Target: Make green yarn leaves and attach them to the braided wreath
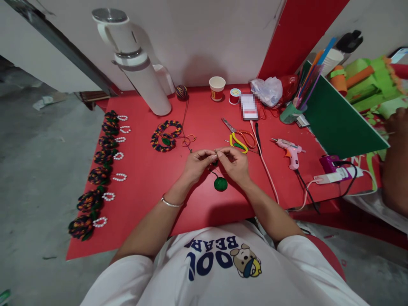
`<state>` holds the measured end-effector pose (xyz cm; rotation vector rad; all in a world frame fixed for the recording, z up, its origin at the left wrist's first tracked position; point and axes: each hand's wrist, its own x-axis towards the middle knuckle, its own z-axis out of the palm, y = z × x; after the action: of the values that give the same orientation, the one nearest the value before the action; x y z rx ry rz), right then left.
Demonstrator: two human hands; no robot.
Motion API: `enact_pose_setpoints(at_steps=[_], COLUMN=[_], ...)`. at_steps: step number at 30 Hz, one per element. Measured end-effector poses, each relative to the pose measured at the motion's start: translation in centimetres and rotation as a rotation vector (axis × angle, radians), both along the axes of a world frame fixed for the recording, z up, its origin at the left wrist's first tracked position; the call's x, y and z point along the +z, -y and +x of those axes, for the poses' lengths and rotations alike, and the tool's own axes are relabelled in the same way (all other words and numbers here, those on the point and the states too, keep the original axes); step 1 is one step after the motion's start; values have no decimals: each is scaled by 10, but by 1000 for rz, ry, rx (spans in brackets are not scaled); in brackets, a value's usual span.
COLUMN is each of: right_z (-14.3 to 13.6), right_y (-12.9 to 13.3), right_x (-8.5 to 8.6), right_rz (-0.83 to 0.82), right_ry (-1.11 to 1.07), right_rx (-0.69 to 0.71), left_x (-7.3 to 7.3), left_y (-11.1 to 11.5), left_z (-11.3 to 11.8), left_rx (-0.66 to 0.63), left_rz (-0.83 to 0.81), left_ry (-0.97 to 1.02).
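Note:
My left hand (199, 165) and my right hand (234, 163) meet above the red table, thumbs and forefingers pinched tip to tip. Between them is dark green yarn, a small bit of which shows below the fingertips; its exact form is mostly hidden. A strand runs down to a green yarn ball (220, 184) lying just under the hands. Left of my left hand lies a curled braided cord (163, 141) in dark, red and orange yarn, with a green piece inside its loop. Yellow-handled scissors (237, 142) lie just beyond my right hand.
Several multicoloured yarn bundles (99, 175) and white bead loops (120, 177) line the left edge. A tall white flask (149, 85), paper cup (217, 89) and red thread spool (235, 97) stand behind. At right are a pink glue gun (291, 153), power strip (338, 175) and another person's arm (397, 170).

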<state>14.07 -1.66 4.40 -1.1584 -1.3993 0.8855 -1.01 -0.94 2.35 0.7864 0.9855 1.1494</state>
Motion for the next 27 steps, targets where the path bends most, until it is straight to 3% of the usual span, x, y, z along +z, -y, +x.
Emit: enact_pose_setpoints(at_steps=[13,27], right_z=[1,1], right_y=[-2,-3], right_x=[-3,-4], right_rz=[-35,-32], right_ry=[-5,-41], right_rx=[12,12], left_x=[-3,4], left_y=[-1,-1], left_z=[-1,1], left_rx=[-3,6], left_rz=[22,34], left_ry=[-36,-69])
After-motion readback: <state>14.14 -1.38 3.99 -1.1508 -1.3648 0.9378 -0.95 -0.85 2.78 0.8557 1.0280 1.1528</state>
